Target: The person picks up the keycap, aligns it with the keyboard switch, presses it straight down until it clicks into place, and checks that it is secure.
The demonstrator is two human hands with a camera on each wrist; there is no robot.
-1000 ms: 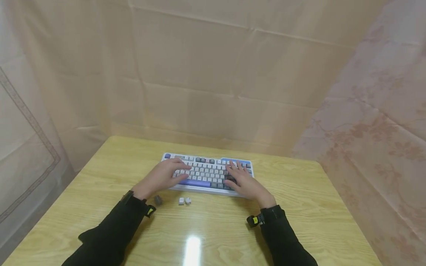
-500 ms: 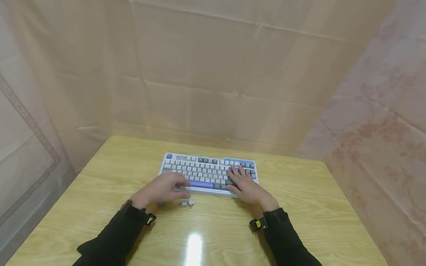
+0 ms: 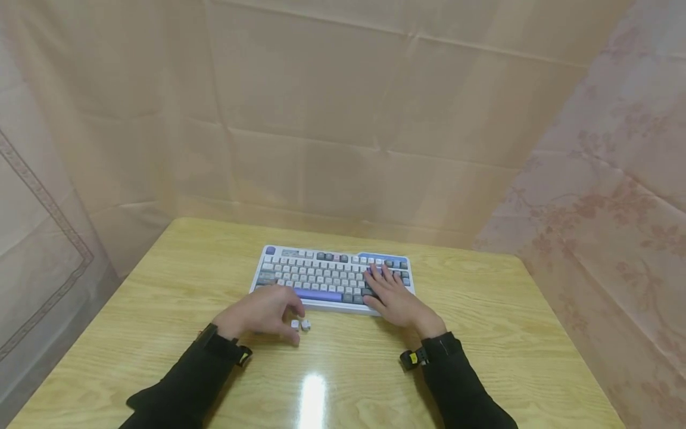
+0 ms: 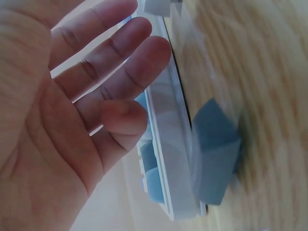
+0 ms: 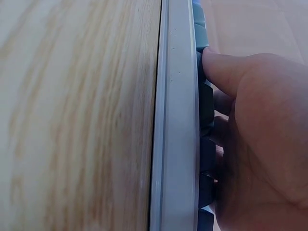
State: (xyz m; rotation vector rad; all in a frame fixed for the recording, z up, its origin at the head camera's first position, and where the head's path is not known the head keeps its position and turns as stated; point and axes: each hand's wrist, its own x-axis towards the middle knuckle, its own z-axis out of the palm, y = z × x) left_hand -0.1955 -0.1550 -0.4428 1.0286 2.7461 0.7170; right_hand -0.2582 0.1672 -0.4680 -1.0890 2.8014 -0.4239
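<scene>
A white keyboard (image 3: 321, 274) with white, grey and purple keys lies on the wooden table. Over its front left edge hovers my left hand (image 3: 265, 311), fingers loosely bent and thumb apart, holding nothing. Two loose white keycaps (image 3: 295, 325) sit just beyond its fingertips. A loose grey keycap (image 4: 216, 149) stands on the table beside the keyboard in the left wrist view; the hand hides it in the head view. My right hand (image 3: 399, 305) rests with spread fingers on the keyboard's right side, its thumb (image 5: 224, 70) touching the front row of keys.
The wooden table (image 3: 343, 369) reaches out on all sides of the keyboard. Behind it hangs a beige cloth (image 3: 332, 137), with a floral cloth (image 3: 605, 226) on the right and a pale one (image 3: 43, 238) on the left.
My left hand has come off the keyboard's left keys, moving down and toward me to the loose keycaps. The right hand has stayed on the keys with only a slight shift.
</scene>
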